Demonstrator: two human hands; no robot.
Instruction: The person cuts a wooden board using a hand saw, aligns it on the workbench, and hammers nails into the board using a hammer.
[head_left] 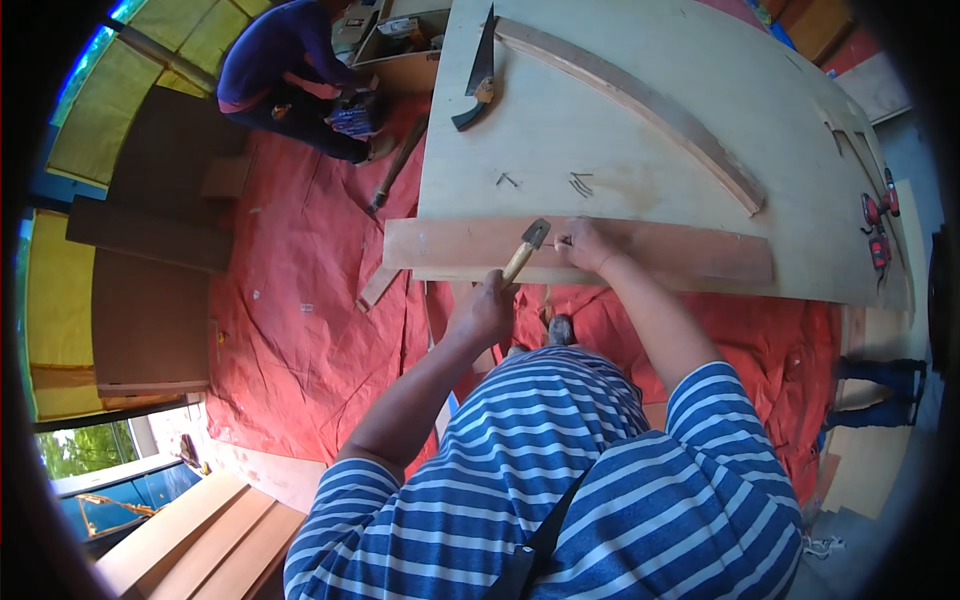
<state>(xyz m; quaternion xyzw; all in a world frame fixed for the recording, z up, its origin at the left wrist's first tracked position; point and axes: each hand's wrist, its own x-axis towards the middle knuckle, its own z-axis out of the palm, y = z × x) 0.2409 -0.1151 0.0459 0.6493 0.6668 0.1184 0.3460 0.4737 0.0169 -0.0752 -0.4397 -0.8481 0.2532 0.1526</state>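
Observation:
My left hand [484, 310] is wrapped around the wooden handle of a hammer [521, 260]. Its dark metal head is raised over a long flat wooden board [690, 250] that lies along the near edge of the pale plywood sheet [570, 120]. Just right of the hammer head, my right hand [586, 244] pinches what looks like a thin nail against the board; the fingers partly hide it. Beyond the board, several loose nails [580, 184] lie in two small groups on the plywood.
A curved wooden piece [640, 105] and a handsaw [480, 80] lie on the plywood. Red power tools [876, 230] rest at the right edge. A person in purple [290, 70] bends at the far left, over red sheeting [310, 290]. Another person's legs [875, 390] show at right.

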